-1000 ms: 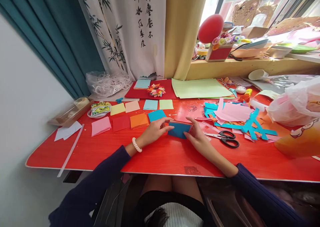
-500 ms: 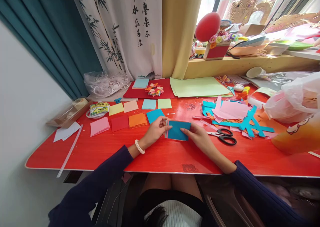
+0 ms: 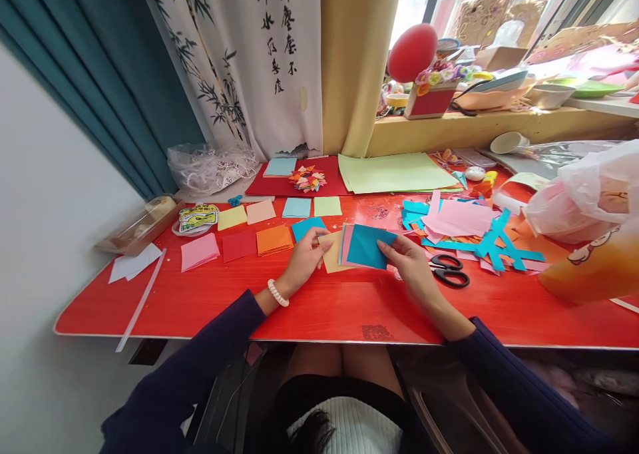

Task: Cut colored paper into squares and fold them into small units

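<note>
My right hand [image 3: 408, 262] pinches a small fanned stack of paper squares, a blue paper square [image 3: 370, 246] on top with pink and pale blue edges showing under it. At the stack's left side, my left hand [image 3: 308, 257] is closed on a pale yellow paper square [image 3: 333, 254] that partly lies beneath the others. Both hands are just above the red table. Behind my left hand lies another blue paper square [image 3: 305, 228], beside orange squares [image 3: 274, 239], red squares [image 3: 239, 245] and pink squares [image 3: 200, 252]. Black-handled scissors [image 3: 450, 271] rest right of my right hand, their blades partly hidden.
Blue and pink paper scraps [image 3: 492, 241] pile up at the right, near a plastic bag [image 3: 586, 194]. Large pale green sheets [image 3: 394, 173] lie at the back beside a folded paper ring [image 3: 307, 178]. A white strip [image 3: 142, 301] overhangs the front edge at left.
The stack between my hands has spread: the blue square moved right with my right hand, and the pale yellow, pale blue and pink sheets now show at its left.
</note>
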The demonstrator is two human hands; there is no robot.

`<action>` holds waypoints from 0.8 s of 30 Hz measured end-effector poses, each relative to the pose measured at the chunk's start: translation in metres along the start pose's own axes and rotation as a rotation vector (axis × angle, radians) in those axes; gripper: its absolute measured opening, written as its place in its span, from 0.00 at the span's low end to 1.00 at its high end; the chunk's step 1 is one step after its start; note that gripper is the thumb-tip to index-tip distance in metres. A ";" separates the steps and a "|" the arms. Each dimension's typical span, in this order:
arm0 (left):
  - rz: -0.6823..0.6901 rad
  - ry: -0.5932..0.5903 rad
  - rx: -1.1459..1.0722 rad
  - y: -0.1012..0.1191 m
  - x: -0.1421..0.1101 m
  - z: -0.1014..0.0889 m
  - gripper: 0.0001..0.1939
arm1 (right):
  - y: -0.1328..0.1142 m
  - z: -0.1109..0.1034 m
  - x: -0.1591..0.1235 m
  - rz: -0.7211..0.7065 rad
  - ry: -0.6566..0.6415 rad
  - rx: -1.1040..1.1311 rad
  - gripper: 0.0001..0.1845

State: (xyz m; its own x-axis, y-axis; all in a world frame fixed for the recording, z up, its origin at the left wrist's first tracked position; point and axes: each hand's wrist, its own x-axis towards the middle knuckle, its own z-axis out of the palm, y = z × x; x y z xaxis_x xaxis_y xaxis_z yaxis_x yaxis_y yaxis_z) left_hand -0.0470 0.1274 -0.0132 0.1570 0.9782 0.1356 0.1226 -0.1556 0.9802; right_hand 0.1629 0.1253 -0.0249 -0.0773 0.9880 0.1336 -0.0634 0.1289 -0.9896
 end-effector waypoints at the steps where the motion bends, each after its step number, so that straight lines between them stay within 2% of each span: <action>1: 0.012 0.012 0.011 0.000 0.000 0.000 0.17 | -0.001 0.000 0.000 -0.002 -0.007 0.003 0.13; 4: 0.024 -0.013 0.058 0.000 -0.001 -0.001 0.18 | -0.002 0.001 -0.002 -0.006 -0.015 -0.017 0.12; 9: -0.030 -0.081 0.061 0.002 -0.002 0.000 0.20 | -0.002 0.001 -0.003 -0.012 -0.018 -0.048 0.11; 15: -0.024 -0.052 0.032 0.004 -0.001 0.001 0.17 | -0.008 0.004 -0.004 0.013 -0.040 -0.027 0.11; 21: 0.002 0.007 0.033 0.001 0.001 0.000 0.15 | -0.013 0.007 -0.004 0.075 -0.169 0.056 0.16; 24: 0.012 0.038 0.042 0.000 0.001 0.000 0.14 | -0.010 0.006 -0.002 0.099 -0.194 0.049 0.17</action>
State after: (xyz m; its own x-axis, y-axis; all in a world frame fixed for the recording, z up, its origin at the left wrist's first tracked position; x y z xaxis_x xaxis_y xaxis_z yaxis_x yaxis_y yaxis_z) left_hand -0.0471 0.1284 -0.0126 0.1215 0.9807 0.1533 0.1626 -0.1720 0.9716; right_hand 0.1574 0.1214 -0.0153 -0.2751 0.9602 0.0480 -0.0937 0.0229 -0.9953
